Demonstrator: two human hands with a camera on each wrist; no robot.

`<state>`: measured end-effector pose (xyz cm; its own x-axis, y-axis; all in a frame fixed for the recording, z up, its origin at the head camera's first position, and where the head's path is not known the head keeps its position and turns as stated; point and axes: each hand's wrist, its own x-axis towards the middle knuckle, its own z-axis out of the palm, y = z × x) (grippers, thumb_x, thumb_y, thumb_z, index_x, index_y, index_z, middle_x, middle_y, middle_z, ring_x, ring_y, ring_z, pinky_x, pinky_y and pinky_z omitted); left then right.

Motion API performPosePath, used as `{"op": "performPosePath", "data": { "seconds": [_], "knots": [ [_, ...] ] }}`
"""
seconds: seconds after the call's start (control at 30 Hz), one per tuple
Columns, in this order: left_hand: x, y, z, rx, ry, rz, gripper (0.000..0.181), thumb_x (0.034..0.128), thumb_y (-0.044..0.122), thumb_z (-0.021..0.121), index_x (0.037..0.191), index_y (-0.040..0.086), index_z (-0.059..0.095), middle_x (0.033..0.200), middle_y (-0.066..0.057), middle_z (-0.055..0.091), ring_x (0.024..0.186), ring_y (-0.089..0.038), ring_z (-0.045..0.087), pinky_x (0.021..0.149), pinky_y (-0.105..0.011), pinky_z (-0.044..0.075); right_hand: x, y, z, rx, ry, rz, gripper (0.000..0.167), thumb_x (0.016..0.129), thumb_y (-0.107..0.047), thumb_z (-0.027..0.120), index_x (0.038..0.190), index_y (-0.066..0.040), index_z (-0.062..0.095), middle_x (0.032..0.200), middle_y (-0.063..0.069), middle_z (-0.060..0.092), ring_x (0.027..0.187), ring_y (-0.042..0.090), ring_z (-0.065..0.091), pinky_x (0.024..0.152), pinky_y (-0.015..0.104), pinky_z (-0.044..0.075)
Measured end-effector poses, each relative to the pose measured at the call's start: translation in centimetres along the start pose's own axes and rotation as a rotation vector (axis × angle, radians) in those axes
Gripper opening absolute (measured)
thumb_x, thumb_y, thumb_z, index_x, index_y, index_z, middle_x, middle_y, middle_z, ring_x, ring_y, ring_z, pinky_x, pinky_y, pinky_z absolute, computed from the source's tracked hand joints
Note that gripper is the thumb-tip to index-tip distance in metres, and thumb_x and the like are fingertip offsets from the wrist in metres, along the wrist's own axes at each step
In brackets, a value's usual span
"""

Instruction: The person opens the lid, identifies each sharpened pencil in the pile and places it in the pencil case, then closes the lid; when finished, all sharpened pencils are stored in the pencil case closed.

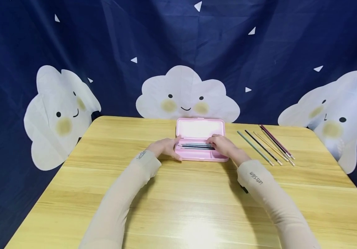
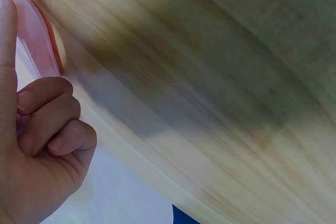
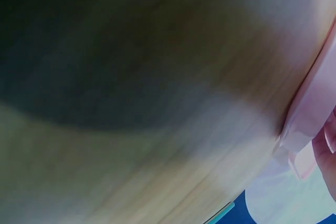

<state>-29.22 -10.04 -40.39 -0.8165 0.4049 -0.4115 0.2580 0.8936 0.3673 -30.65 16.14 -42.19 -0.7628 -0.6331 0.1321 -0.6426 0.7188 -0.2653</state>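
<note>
Pencils (image 1: 197, 148) partly covered, right hand (image 3: 327, 157) cropped

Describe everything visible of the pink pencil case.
The pink pencil case is a shallow, plastic-looking box with rounded corners, toward the back of the table. Its lid is open on the far side. Pencils lie lengthwise inside; a small compartment shows at near right. The left hand grips its left end; the right hand reaches inside.
</note>
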Motion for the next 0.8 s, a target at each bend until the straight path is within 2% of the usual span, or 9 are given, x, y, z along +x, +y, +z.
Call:
{"op": "performPosePath", "data": {
  "seconds": [0.13, 0.3, 0.57, 0.73, 0.8],
  "knots": [
    [0.0, 0.1, 0.0, 0.002, -0.003, -0.001, 0.112, 0.0677, 0.053, 0.073, 0.148, 0.018, 0.004, 0.146, -0.017, 0.029, 0.133, -0.028, 0.030, 0.109, -0.038, 0.025, -0.1, -0.1, -0.1, -0.020, -0.044, 0.008, 0.026, 0.084, 0.007, 0.054, 0.098, -0.006, 0.070, 0.091, 0.009, 0.062, 0.089, 0.026, 0.060, 0.082, 0.039, 0.049],
    [-0.1, 0.1, 0.0, 0.006, -0.002, -0.007, 0.112, 0.0674, 0.054, 0.073, 0.148, 0.019, 0.003, 0.146, -0.017, 0.028, 0.133, -0.028, 0.029, 0.109, -0.039, 0.024, -0.5, 0.0, -0.3, 0.001, -0.048, 0.025, 0.026, 0.084, 0.006, 0.054, 0.100, -0.005, 0.070, 0.088, 0.009, 0.061, 0.083, 0.022, 0.058, 0.078, 0.038, 0.049],
    [-0.2, 0.2, 0.0, 0.003, -0.006, -0.030, 0.112, 0.0676, 0.055, 0.072, 0.148, 0.020, 0.003, 0.145, -0.018, 0.029, 0.132, -0.027, 0.031, 0.108, -0.040, 0.026, -1.8, 0.6, -1.4, 0.058, 0.005, 0.035, 0.021, 0.084, 0.006, 0.056, 0.101, 0.001, 0.067, 0.088, 0.012, 0.062, 0.082, 0.025, 0.058, 0.077, 0.040, 0.049],
    [-0.3, 0.3, 0.0, 0.007, -0.009, -0.035, 0.111, 0.0676, 0.056, 0.072, 0.148, 0.021, 0.003, 0.146, -0.017, 0.029, 0.132, -0.027, 0.031, 0.108, -0.040, 0.027, -3.2, 1.6, -2.3, 0.100, 0.077, 0.007, 0.020, 0.082, 0.008, 0.058, 0.100, 0.005, 0.065, 0.092, 0.017, 0.062, 0.084, 0.030, 0.056, 0.078, 0.044, 0.047],
    [-0.3, 0.3, 0.0, 0.006, -0.010, -0.039, 0.112, 0.0675, 0.056, 0.072, 0.148, 0.021, 0.003, 0.146, -0.017, 0.029, 0.132, -0.026, 0.031, 0.108, -0.040, 0.027, -3.8, 2.0, -2.7, 0.114, 0.103, 0.012, 0.021, 0.081, 0.009, 0.058, 0.101, 0.005, 0.065, 0.088, 0.017, 0.062, 0.081, 0.029, 0.055, 0.075, 0.044, 0.047]
  ]
}}
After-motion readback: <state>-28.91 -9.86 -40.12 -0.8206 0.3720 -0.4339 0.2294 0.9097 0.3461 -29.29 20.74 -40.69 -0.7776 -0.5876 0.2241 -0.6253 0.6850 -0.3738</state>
